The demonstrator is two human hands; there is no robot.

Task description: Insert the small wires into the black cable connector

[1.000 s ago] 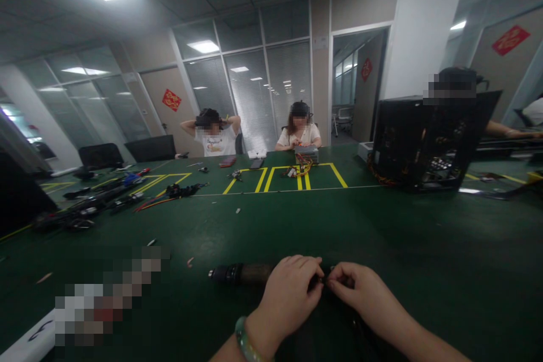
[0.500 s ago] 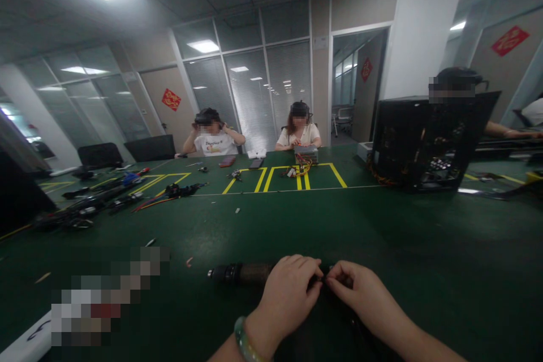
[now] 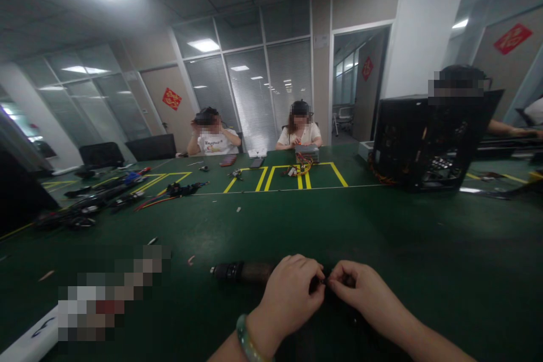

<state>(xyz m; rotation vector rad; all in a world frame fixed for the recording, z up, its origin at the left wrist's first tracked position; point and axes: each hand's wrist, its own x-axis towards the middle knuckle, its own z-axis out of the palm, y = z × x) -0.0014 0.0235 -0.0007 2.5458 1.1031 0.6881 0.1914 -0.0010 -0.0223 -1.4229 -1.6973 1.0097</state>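
A dark cylindrical tool with a silver tip (image 3: 241,271), much like an electric screwdriver, lies on the green table, tip to the left. My left hand (image 3: 292,285), with a green bangle at the wrist, is closed in a pinch over the tool's right part and hides it. Just to its right, my right hand (image 3: 354,288) also pinches, thumb against forefinger. The fingertips of both hands nearly meet at something small and dark, too little of which shows to name. A dark thing under the right hand is mostly lost in shadow.
A black computer case (image 3: 418,144) stands at the back right, a person behind it. Two people sit across the table, one near a power supply (image 3: 306,153) with coloured wires. Dark cables and parts (image 3: 102,195) lie at left, a white blurred-over object (image 3: 34,334) at front left.
Both hands keep their pinch at nearly the same place, the fingertips shifting only slightly. The view has moved a little. Across the table, one person's arms have shifted near the headset.
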